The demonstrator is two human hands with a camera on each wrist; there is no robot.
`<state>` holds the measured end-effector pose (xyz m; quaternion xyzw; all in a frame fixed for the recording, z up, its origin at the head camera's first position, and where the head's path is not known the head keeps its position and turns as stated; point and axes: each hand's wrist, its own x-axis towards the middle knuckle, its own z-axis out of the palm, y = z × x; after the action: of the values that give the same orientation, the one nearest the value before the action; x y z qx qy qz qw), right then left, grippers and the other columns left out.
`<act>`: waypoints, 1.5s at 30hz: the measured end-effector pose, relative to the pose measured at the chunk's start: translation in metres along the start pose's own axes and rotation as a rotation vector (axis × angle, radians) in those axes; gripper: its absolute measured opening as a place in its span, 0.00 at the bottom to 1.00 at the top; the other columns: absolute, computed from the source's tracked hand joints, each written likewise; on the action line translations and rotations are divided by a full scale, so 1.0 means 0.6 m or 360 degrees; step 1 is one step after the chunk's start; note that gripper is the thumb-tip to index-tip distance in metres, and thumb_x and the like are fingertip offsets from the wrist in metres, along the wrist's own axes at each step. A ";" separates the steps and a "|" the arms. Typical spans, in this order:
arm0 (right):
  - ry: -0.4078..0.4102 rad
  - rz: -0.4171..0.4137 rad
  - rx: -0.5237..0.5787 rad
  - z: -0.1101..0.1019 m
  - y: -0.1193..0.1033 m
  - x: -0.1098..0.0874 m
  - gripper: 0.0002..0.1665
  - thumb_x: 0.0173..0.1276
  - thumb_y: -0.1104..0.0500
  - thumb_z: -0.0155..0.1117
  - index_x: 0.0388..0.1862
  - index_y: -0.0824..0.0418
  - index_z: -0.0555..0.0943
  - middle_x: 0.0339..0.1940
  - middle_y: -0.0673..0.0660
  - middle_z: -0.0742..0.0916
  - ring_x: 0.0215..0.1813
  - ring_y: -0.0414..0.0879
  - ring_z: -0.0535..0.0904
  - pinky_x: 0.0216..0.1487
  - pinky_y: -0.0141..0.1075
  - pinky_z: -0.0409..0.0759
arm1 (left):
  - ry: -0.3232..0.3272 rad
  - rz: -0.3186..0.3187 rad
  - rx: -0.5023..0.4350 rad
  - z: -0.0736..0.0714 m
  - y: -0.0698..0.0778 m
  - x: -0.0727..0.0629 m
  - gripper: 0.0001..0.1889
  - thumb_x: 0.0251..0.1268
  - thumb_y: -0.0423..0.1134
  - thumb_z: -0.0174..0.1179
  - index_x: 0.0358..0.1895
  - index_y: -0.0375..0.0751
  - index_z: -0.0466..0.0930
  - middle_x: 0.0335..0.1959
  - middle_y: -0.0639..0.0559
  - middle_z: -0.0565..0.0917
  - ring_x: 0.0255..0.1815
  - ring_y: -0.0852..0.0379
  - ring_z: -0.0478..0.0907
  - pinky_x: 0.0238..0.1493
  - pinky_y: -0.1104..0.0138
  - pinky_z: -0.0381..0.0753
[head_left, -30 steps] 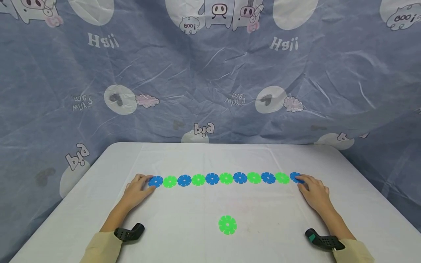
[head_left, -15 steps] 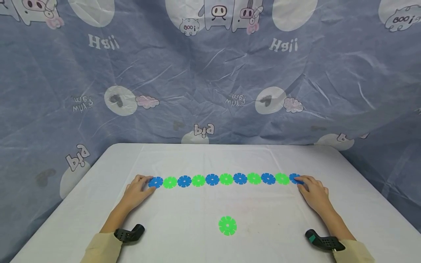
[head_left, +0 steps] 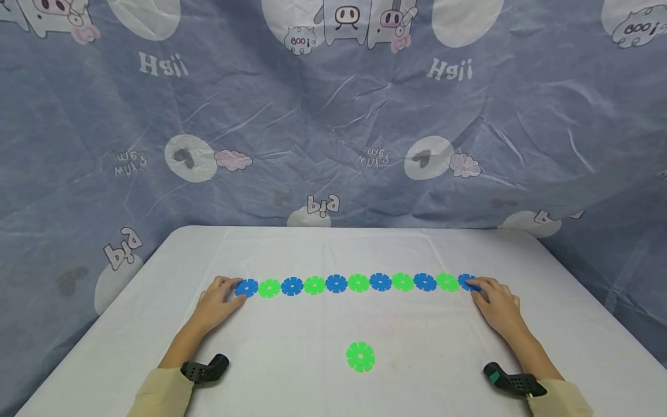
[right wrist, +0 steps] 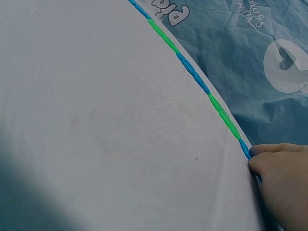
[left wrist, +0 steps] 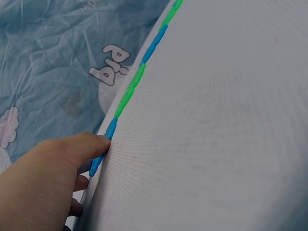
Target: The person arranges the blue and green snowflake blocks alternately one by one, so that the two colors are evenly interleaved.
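Note:
A row of flower-shaped plastic snowflake discs (head_left: 336, 278), green and blue by turns, lies across the white table. My left hand (head_left: 213, 304) is at the row's left end, thumb and fingers holding the edges of the end blue disc (head_left: 247, 283). In the left wrist view the thumb (left wrist: 91, 145) presses that disc's near edge. At the other end my right hand (head_left: 501, 307) holds the last blue disc (head_left: 464, 280), partly hidden under the fingers. The right wrist view shows the fingertips close together on it. One loose green disc (head_left: 354, 359) lies nearer, around the table's middle.
The white-covered table (head_left: 292, 359) ends at a far edge behind the row. Beyond it hangs a blue cartoon-print cloth (head_left: 292, 116). Each wrist wears a black device, one on the left (head_left: 203, 372) and one on the right (head_left: 516, 383).

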<state>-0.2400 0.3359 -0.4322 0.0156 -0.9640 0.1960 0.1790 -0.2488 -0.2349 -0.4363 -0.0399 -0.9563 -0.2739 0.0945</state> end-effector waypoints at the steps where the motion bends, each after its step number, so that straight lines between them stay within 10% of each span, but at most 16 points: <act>1: 0.0001 -0.0001 0.0002 0.000 0.000 0.000 0.18 0.67 0.62 0.50 0.54 0.64 0.74 0.58 0.71 0.71 0.55 0.69 0.64 0.46 0.58 0.56 | -0.0002 0.0001 0.0001 0.000 0.000 0.000 0.27 0.59 0.48 0.55 0.59 0.37 0.69 0.51 0.39 0.70 0.54 0.41 0.67 0.50 0.48 0.61; 45: -0.0011 -0.0018 0.0077 -0.011 -0.008 0.002 0.19 0.68 0.59 0.49 0.56 0.64 0.72 0.60 0.71 0.69 0.56 0.69 0.62 0.47 0.59 0.54 | -0.0023 0.0002 -0.0002 -0.005 0.002 -0.001 0.27 0.60 0.48 0.55 0.60 0.36 0.69 0.52 0.38 0.70 0.54 0.41 0.67 0.51 0.48 0.60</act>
<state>-0.2385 0.3341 -0.4245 0.0259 -0.9595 0.2183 0.1763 -0.2474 -0.2354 -0.4334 -0.0426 -0.9567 -0.2742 0.0878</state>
